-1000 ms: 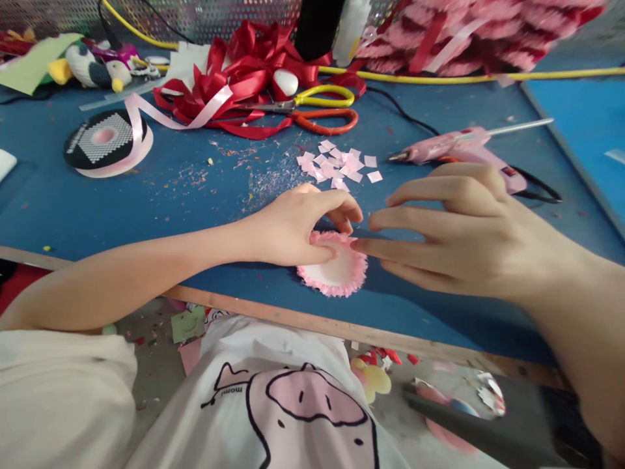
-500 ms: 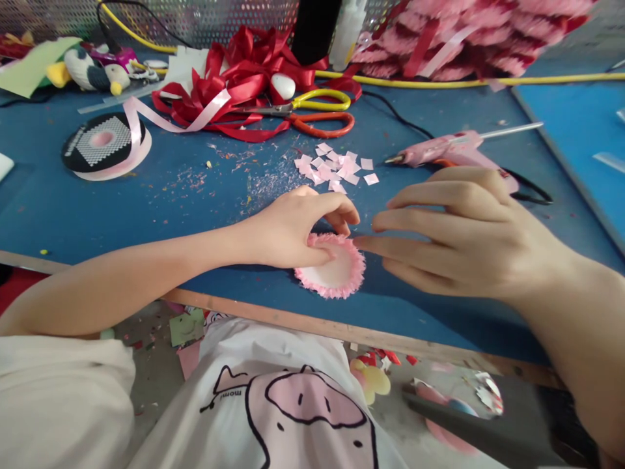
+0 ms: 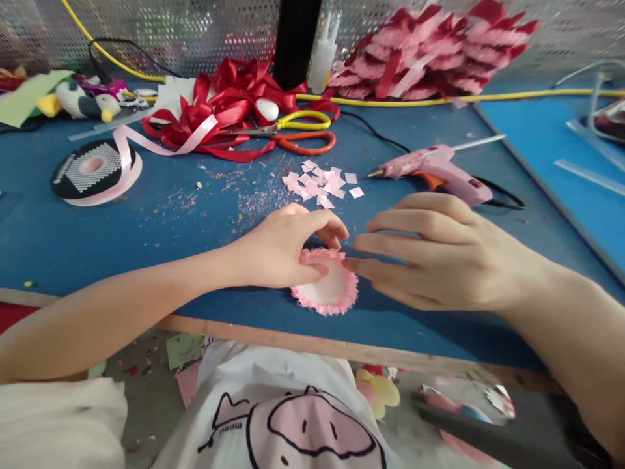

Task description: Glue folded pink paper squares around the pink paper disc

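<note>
A round white disc with a fluffy pink rim (image 3: 333, 286) lies near the front edge of the blue table. My left hand (image 3: 288, 244) grips its upper left side, thumb on the white face and fingers curled behind. From the right, my right hand (image 3: 434, 254) reaches to the disc's upper right rim; its index fingertip is at the pink fringe and the other fingers are spread. Whether anything small is between its thumb and index finger cannot be made out. Beyond the hands lie small pink squares (image 3: 319, 184).
A pink glue gun (image 3: 439, 170) lies behind my right hand. Scissors (image 3: 305, 133) rest by tangled red ribbon (image 3: 227, 98). A ribbon spool (image 3: 92, 170) is at the left. A fluffy pink and red piece (image 3: 424, 55) stands at the back, behind a yellow cable (image 3: 415, 103).
The camera view has shifted, so the table contents appear lower and slightly left. My left hand keeps its grip on the disc; my right hand stays at the rim with almost the same pose.
</note>
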Demonstrator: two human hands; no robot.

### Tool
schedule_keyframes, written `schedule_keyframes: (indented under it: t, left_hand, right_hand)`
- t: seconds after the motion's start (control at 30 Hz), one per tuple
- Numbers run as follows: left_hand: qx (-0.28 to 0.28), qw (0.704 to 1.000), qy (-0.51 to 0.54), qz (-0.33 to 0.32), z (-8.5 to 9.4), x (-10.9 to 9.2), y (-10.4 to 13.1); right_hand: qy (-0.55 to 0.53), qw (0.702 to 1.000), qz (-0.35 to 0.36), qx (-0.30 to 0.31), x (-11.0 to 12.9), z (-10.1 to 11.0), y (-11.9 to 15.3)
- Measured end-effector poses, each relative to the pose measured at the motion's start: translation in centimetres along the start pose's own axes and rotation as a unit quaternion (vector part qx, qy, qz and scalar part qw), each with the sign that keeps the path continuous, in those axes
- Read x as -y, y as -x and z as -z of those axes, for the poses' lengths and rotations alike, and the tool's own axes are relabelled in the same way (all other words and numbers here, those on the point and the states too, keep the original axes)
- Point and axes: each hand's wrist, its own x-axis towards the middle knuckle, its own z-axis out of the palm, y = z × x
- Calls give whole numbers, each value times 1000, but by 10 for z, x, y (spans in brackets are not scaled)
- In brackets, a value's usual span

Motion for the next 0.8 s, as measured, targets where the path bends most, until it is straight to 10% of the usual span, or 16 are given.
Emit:
schedule_keyframes:
  t: [0.57,0.8]
  left_hand:
    - [-5,1000,-5,-6,-1,3,-1]
    - [-23,995,92,18,3,4,-1]
  right_hand:
    - [-35,998,-41,-41,-2,-11,13]
    - [100,923,-371,-23,-9,-12,14]
